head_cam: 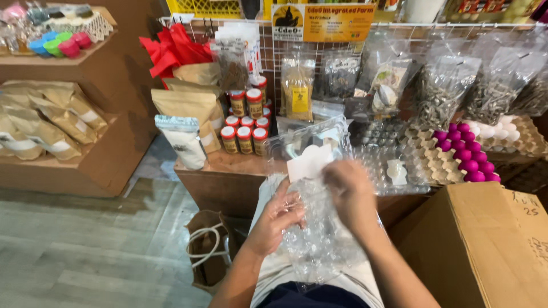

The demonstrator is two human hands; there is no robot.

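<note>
Your two hands meet over a crumpled clear plastic bag (319,234), which lies against your lap just below the front edge of the wooden desk (228,171). Your left hand (277,219) grips the bag's left side, its fingers (291,201) curled together and pressed into the plastic. Your right hand (351,194) is blurred; it sits at the bag's upper edge with the knuckles turned toward the camera, and you cannot tell whether its fingers are closed on the plastic or only resting there. Just above the hands, clear plastic egg cartons (311,140) stand at the desk's edge, with a white paper label (308,162) showing through (it is touching or nearly touching the top of the bag). To the left on the desk, small red-lidded jars (245,134) are stacked in rows beside brown paper pouches (188,105) and a pale bag (185,140). To the right, magenta eggs (465,151) fill a pulp tray, with white eggs (499,131) in the tray behind. Packets of dried goods (442,94) hang on a wire grid above. A large cardboard box (479,245) stands at your right, near your forearm, and a brown paper bag with cord handles (208,248) rests on the floor at your left.
</note>
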